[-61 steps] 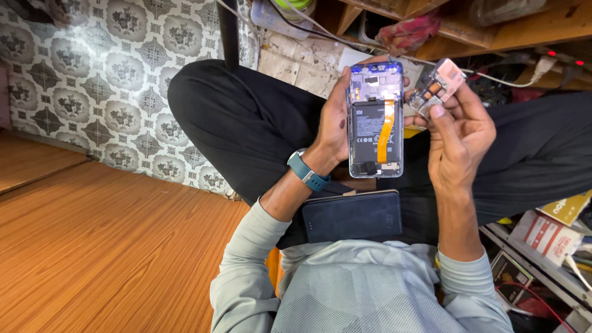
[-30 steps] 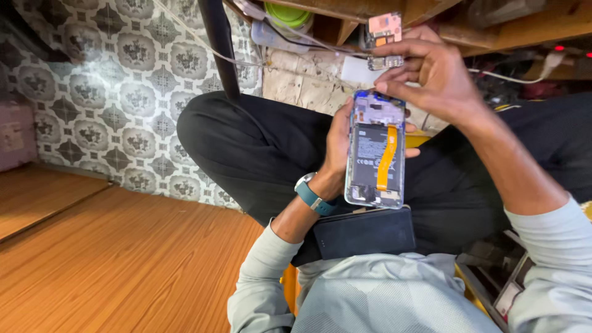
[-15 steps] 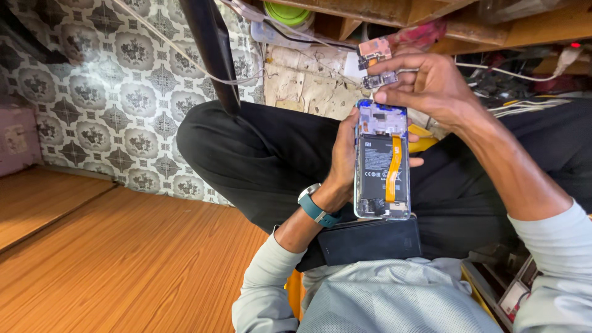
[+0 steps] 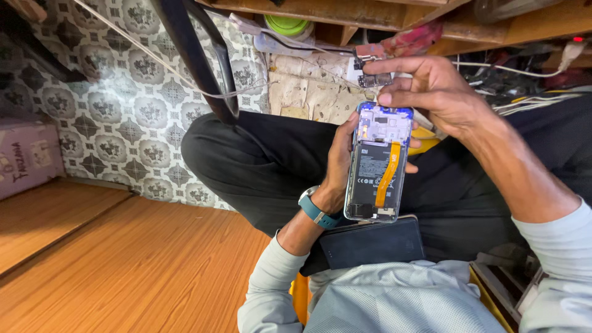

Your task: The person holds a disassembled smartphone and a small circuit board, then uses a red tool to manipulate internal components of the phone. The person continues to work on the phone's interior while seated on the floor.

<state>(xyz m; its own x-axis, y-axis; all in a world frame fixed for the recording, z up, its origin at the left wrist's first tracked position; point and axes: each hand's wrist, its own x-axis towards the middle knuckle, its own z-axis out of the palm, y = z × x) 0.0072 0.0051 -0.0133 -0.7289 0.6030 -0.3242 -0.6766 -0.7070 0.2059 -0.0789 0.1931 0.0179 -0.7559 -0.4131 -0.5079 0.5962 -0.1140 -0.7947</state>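
Note:
My left hand [image 4: 340, 161] grips an opened smartphone [image 4: 377, 166] upright over my lap. Its back is off, showing a black battery and an orange flex cable. My right hand [image 4: 431, 92] is at the phone's top edge, its index finger pressing there. Between thumb and fingers it pinches a small circuit board part [image 4: 372, 69]. A teal-strapped watch [image 4: 314, 209] is on my left wrist. A dark flat phone cover [image 4: 373, 243] lies on my lap just below the opened phone.
I sit cross-legged in black trousers on a wooden floor [image 4: 123, 259]. A patterned tile wall [image 4: 111, 111] is on the left. Wooden shelves [image 4: 370, 12] with wires, a green round object [image 4: 287, 24] and clutter are ahead. A black cable [image 4: 197, 61] hangs in front.
My right hand moved from beside the phone up to its top edge, still holding the small board part. The phone shifted slightly lower and nearer to me.

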